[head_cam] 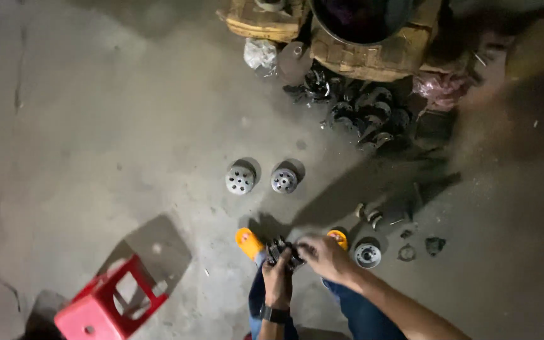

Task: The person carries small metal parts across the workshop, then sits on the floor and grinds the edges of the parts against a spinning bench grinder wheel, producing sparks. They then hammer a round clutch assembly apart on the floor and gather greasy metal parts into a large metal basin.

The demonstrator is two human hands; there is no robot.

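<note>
**Both hands on dark metal part, lower centre**

Your left hand [278, 277] gripped a dark metal part [283, 250] low in the frame, just right of centre. Your right hand [323, 255] had its fingers closed on the same part from the right. Two silver perforated discs [240, 179] lay on the concrete floor [127, 126] above it. A red stool [105, 302] sat lower left, and a pile of dark parts [363, 110] sat at upper right.

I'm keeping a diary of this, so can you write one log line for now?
left hand: holds dark metal part | right hand: touches it | floor: two silver discs, red stool
</note>
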